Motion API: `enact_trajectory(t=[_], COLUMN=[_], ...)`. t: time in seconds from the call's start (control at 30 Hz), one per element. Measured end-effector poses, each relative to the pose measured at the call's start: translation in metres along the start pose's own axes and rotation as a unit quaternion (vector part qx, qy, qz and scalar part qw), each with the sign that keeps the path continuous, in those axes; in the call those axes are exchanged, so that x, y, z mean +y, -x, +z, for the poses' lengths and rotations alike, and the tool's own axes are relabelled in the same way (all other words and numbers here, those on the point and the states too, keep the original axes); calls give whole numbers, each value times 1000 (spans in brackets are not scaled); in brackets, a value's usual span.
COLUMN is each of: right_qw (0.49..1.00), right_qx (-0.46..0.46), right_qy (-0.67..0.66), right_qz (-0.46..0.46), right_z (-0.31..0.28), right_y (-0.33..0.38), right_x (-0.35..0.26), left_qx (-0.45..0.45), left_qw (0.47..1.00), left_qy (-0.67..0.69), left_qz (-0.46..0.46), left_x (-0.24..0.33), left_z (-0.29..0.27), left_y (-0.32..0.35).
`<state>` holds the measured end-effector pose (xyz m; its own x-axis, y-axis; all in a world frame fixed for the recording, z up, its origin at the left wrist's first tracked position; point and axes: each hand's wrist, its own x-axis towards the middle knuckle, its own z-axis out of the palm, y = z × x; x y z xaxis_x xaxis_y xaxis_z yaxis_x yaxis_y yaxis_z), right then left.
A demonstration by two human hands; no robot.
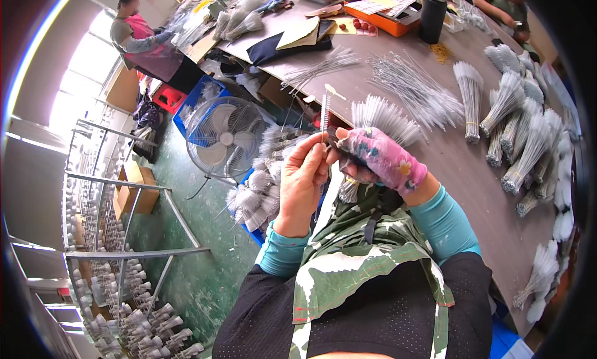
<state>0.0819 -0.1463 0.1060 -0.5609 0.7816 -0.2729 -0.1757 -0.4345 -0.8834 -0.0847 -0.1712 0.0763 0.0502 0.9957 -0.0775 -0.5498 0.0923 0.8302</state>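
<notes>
Just above the lap, at the table's edge, my bare left hand [301, 182] pinches the wire stem of a small bottle brush [324, 113]. The brush stands upright, its narrow bristle head above the fingertips. My right hand [382, 157], in a pink flowered glove, is closed right beside it, fingertips by the lower stem. Something dark shows between its fingers, too small and covered to name. Just behind the glove lies a pile of white-bristled brushes [379, 113]. More loose wire brushes [413, 82] are spread farther back on the table [472, 191].
Tied brush bundles [522, 135] crowd the table's right side. At the back stand a black bottle [433, 14] and an orange box [382, 17]. To the left are a floor fan [226, 137], a blue crate of brushes [258, 197] and a metal rack [118, 254]. Another person [146, 42] stands far left.
</notes>
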Motion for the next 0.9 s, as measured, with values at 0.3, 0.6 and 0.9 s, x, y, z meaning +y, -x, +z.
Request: enact_trajectory(t=[0.3, 0.6, 0.9], right_qw=[998, 993, 995], right_qx=[-22, -46, -55], right_qy=[-56, -108, -83], right_qz=[9, -9, 16], right_z=[-6, -5, -6], right_y=[-6, 3, -1], right_x=[9, 9, 10], left_qx=[-74, -40, -66], left_qw=[997, 999, 998], left_qy=[-19, -7, 6], left_qz=[28, 20, 1], left_x=[-7, -5, -4], left_z=[-11, -5, -9], left_y=[-2, -2, -4])
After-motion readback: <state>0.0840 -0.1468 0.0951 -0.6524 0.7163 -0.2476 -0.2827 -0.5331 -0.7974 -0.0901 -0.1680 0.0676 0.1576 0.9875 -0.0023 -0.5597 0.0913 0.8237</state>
